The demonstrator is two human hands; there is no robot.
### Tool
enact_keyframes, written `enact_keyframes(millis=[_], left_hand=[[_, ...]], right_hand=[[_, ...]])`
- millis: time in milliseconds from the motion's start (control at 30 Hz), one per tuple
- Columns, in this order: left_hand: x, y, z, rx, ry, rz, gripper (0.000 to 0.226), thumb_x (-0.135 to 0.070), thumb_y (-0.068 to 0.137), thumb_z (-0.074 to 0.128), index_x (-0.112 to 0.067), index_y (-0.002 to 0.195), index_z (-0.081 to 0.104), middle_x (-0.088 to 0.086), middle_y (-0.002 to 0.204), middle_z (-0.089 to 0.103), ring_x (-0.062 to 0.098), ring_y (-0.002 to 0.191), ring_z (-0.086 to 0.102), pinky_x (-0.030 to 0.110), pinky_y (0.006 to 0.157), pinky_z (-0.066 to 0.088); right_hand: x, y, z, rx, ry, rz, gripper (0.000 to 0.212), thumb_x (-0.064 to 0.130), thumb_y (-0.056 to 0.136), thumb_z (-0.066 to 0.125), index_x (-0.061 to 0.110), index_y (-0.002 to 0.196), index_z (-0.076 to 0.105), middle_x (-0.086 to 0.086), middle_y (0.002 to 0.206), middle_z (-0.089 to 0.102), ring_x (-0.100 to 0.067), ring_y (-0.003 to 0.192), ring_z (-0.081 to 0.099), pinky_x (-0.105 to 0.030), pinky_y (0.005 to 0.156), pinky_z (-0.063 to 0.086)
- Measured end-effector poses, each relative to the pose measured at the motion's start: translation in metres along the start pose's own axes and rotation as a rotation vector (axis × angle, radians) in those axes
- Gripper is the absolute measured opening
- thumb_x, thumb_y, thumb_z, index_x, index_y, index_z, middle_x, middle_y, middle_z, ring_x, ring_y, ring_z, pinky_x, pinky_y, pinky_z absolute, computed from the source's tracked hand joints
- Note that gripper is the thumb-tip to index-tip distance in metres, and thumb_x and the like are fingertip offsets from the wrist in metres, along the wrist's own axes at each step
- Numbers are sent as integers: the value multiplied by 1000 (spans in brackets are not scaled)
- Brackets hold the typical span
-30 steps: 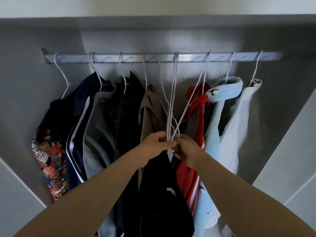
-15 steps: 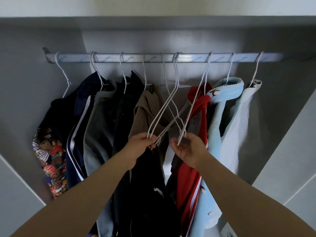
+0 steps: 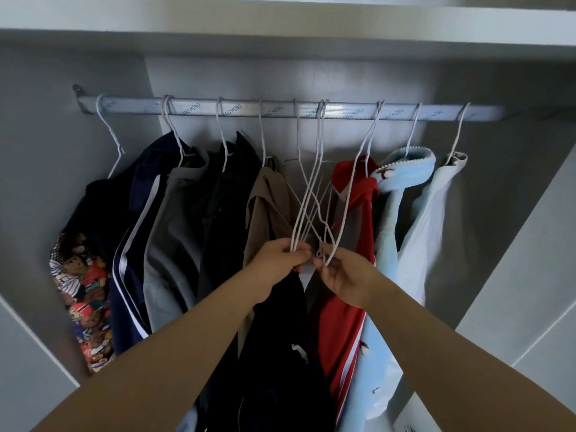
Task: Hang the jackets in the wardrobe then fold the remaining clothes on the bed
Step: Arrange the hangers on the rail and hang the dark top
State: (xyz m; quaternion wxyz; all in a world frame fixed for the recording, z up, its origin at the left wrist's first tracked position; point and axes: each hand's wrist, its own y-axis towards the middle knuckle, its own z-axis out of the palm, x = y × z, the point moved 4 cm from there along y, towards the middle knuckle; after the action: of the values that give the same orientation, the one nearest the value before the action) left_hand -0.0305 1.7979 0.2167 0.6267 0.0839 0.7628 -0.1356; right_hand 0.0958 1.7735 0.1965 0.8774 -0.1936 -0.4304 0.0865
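Both hands had drawn back together, the left hand (image 3: 280, 263) pinching a bunch of empty wire hangers (image 3: 311, 194) and the right hand (image 3: 346, 275) curled round another beside it, suggesting one was still being untangled before any hanging. The hangers ran lengthwise up from the hands, hooks on the rail (image 3: 343, 110) above.

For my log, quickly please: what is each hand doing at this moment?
Left hand: closed, gripping the lower wires of the empty white hangers.
Right hand: closed, pinching a wire of the same hangers.
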Motion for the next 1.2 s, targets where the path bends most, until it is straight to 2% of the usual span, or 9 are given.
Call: enact_keyframes(millis=[167, 333, 600, 700, 833, 900, 967, 1100, 1200], left_hand=[[-18, 4, 9, 38, -20, -5, 17, -1, 90, 55, -2, 106, 63, 2, 64, 54, 8, 58, 50, 7, 49, 44], [-14, 7, 6, 13, -68, -76, 14, 0, 89, 56, -10, 83, 63, 2, 64, 54, 7, 53, 49, 8, 46, 44], [-11, 8, 17, 72, -24, -114, 24, -30, 92, 57, -15, 75, 63, 3, 58, 47, 11, 59, 47, 22, 68, 40], [-8, 9, 13, 28, -81, -144, 21, -24, 92, 57, -12, 76, 63, 4, 53, 50, 14, 54, 50, 23, 63, 44], [-13, 8, 3, -16, -81, -88, 25, -24, 95, 51, -14, 76, 64, 3, 57, 50, 13, 57, 47, 22, 62, 42], [-13, 6, -4, -39, -71, -47, 27, -22, 96, 50, -13, 74, 63, 3, 57, 50, 13, 58, 47, 22, 63, 41], [-12, 4, -10, -55, -67, -13, 28, -21, 96, 50, -12, 73, 63, 3, 58, 51, 12, 59, 48, 22, 64, 41], [-7, -6, -11, -47, -115, -2, 25, -25, 96, 50, -15, 79, 67, 4, 65, 58, 13, 67, 55, 23, 71, 44], [-1, -12, -8, -43, -166, -44, 30, -25, 95, 47, -16, 77, 69, 6, 72, 64, 15, 74, 58, 27, 79, 45]], right_hand=[[1, -4, -2, 36, -1, 54, 21, 14, 96, 48, 7, 80, 60, -7, 55, 61, -4, 30, 44, -12, 28, 30], [4, -3, -29, -47, 34, 75, 23, 9, 97, 39, 9, 75, 47, -1, 45, 51, -5, 25, 33, -11, 27, 22], [10, -8, -48, -283, -225, 59, 25, 12, 93, 45, 15, 68, 50, 2, 42, 46, -7, 31, 35, -9, 34, 29], [23, -9, -50, -481, -513, -178, 26, 14, 95, 43, 12, 70, 51, -5, 64, 48, -15, 53, 45, -19, 47, 40], [50, -24, -19, -679, -847, -696, 28, 23, 95, 42, 9, 115, 57, -11, 108, 62, -30, 103, 57, -40, 92, 45], [60, -35, 7, -646, -991, -975, 26, 15, 93, 48, 7, 114, 60, -12, 109, 64, -29, 102, 57, -39, 92, 45], [58, -36, 32, -480, -1105, -1046, 23, 7, 91, 50, 5, 109, 63, -10, 100, 65, -21, 92, 58, -25, 84, 43], [31, -10, 48, -211, -1173, -635, 25, 9, 91, 52, 8, 115, 59, -5, 98, 61, -12, 86, 52, -19, 73, 37], [20, -1, 48, -164, -969, -563, 22, 8, 94, 46, 4, 105, 65, -3, 85, 61, -14, 76, 55, -26, 70, 43]])
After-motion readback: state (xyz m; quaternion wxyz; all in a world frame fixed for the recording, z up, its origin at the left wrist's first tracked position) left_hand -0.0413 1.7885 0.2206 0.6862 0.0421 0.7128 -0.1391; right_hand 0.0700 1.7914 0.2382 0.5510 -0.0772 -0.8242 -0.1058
